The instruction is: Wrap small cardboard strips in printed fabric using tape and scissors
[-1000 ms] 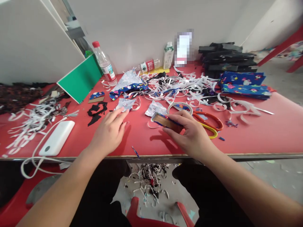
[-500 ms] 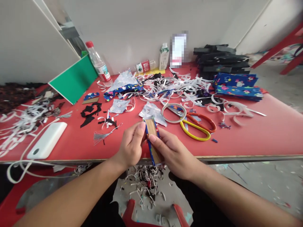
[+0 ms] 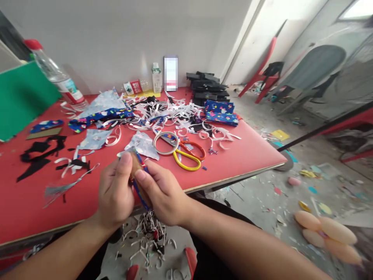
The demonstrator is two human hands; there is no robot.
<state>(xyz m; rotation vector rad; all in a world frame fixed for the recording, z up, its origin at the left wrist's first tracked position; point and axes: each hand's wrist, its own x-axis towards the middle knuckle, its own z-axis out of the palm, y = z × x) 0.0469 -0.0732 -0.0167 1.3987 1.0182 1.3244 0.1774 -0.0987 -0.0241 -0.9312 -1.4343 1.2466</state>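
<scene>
Both hands grip a narrow brown cardboard strip [image 3: 135,165] with blue patterned fabric folded along its edges. It is tilted over the table's front edge. My left hand [image 3: 116,190] is closed on its left side, thumb on top near the upper end. Opposite, my right hand [image 3: 166,190] pinches the right side, thumb lying across the face. Fingers beneath the strip are hidden. Just beyond lies a pale fabric scrap [image 3: 142,144]. To its right, a ring-shaped roll of tape [image 3: 154,144] rests over the blades of scissors [image 3: 189,168] with yellow and orange handles.
White strip offcuts [image 3: 175,111] are heaped mid-table. Behind stand a red-capped bottle [image 3: 71,91], a carton-like bottle [image 3: 156,79] and a phone [image 3: 171,74]. Blue patterned fabric pieces [image 3: 221,116] and a black stack [image 3: 205,87] sit at right. A tassel [image 3: 58,190] lies left.
The view has swung to the right, showing more floor and chairs there, and the table things appear shifted left. Both hands still hold the strip, now more tilted in view.
</scene>
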